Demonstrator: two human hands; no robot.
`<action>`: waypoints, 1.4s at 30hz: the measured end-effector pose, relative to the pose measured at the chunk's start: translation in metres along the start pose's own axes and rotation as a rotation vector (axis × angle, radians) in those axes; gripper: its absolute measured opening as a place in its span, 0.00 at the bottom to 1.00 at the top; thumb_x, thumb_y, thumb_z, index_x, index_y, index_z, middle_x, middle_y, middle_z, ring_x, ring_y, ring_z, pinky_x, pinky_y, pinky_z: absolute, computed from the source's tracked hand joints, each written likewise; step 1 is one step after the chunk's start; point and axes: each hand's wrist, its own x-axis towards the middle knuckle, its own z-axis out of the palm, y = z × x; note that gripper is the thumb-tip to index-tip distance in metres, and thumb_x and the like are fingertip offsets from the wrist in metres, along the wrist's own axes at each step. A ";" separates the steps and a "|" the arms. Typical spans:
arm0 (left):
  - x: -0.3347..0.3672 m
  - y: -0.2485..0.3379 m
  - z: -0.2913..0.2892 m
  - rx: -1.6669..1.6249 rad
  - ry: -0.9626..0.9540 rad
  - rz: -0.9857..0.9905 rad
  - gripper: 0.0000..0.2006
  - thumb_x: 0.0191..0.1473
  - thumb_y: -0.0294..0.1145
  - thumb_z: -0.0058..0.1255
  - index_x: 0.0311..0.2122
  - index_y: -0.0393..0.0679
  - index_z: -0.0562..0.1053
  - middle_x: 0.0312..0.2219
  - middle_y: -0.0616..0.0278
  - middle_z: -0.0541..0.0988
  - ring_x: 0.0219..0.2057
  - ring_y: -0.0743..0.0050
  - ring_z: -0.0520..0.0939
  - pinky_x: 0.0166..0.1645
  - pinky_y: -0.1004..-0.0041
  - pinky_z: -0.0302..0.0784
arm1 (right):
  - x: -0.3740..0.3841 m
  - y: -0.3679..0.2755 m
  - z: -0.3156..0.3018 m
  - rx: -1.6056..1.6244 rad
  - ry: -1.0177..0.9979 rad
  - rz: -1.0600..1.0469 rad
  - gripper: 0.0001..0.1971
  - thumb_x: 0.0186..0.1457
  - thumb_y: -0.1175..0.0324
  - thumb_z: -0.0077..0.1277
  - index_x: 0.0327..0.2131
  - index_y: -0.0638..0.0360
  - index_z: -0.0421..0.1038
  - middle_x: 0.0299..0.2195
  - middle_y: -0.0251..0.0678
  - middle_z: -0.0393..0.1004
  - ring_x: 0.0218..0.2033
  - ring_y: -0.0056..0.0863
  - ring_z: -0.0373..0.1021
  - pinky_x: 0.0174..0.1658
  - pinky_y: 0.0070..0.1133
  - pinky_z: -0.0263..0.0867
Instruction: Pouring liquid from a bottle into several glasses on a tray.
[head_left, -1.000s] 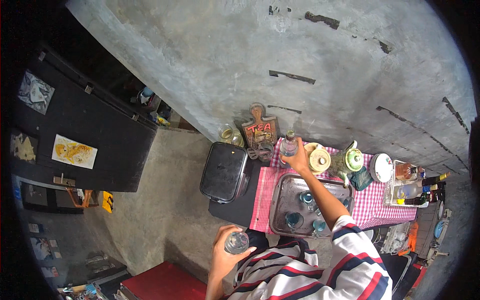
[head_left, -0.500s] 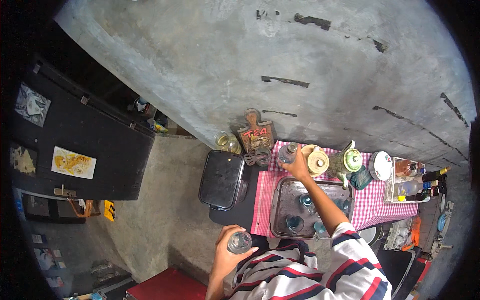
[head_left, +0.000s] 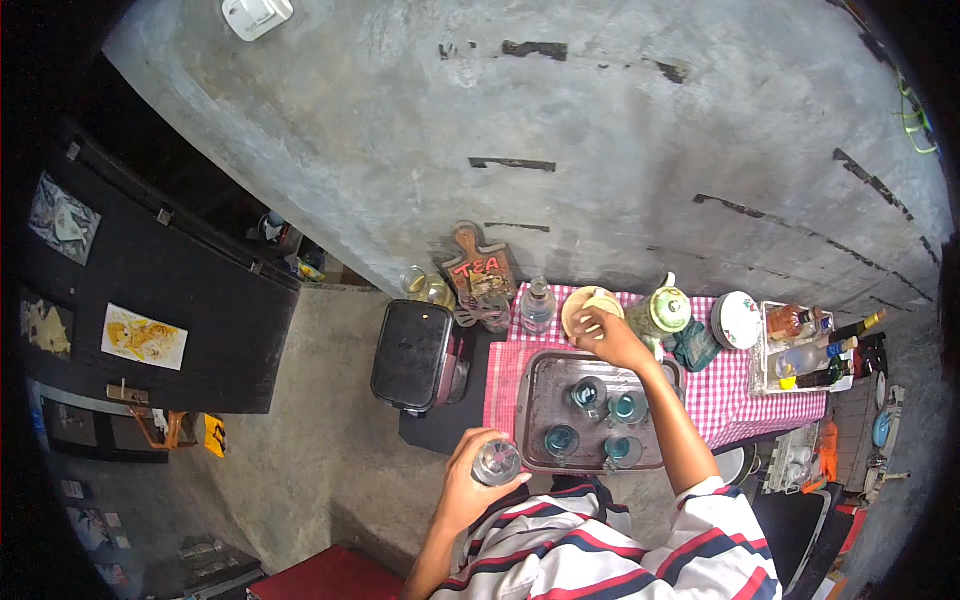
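In my left hand (head_left: pixel 465 485), fingers wrapped round its side, is a clear drinking glass (head_left: pixel 497 463), held in front of the table. My right hand (head_left: pixel 608 338) is over the front of a cream lidded pot (head_left: pixel 582 305), fingers apart; whether they touch it cannot be told. Just left of that pot, a clear glass bottle (head_left: pixel 538 308) stands upright on the pink checked cloth (head_left: pixel 503 385). Below my right forearm lies a dark metal tray (head_left: pixel 540 385) with several bluish glass mugs (head_left: pixel 588 393).
Right of the pot are a green-patterned teapot (head_left: pixel 668 308), a stack of white bowls (head_left: pixel 736 322) and a white basket of bottles (head_left: pixel 768 375). A black lidded bin (head_left: pixel 412 350) stands at the left, beside a wooden tea sign (head_left: pixel 480 268). The grey wall (head_left: pixel 600 120) rises behind.
My right hand has let go of the glass bottle, now standing on the cloth, and moved right to the cream pot. My left hand still holds the glass. The view has shifted slightly.
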 end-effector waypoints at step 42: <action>0.038 -0.013 0.154 -0.064 -0.293 0.415 0.34 0.34 0.25 0.66 0.54 0.44 0.72 0.47 0.57 0.77 0.52 0.61 0.75 0.57 0.65 0.68 | -0.216 0.019 -0.010 0.999 0.009 0.104 0.27 0.60 0.63 0.53 0.57 0.69 0.61 0.49 0.41 0.70 0.48 0.32 0.71 0.50 0.32 0.74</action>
